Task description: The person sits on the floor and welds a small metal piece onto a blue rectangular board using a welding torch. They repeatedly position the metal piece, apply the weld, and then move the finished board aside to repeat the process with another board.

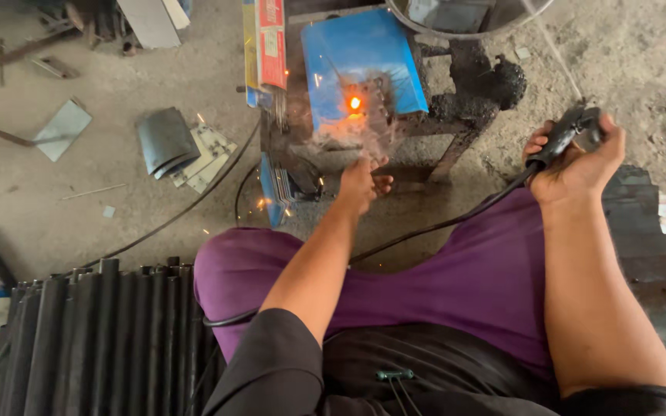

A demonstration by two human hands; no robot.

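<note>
Blue sheet-metal piece [364, 65] on the stand [456, 123] — stiff, glowing hot, best gripped by its cool edge — sits just beyond the loosely curled, empty left hand [360, 185], while the right hand [576, 158] clasps the black electrode holder [568, 131].

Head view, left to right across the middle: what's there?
Grey metal plate on the floor → dark curved sheet → left hand near the glowing weld spot → right hand holding the black electrode holder.

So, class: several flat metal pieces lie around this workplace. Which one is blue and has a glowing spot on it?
The blue plate on the dark metal stand, just beyond the left hand. The grey pieces lie on the floor, unlit.
</note>
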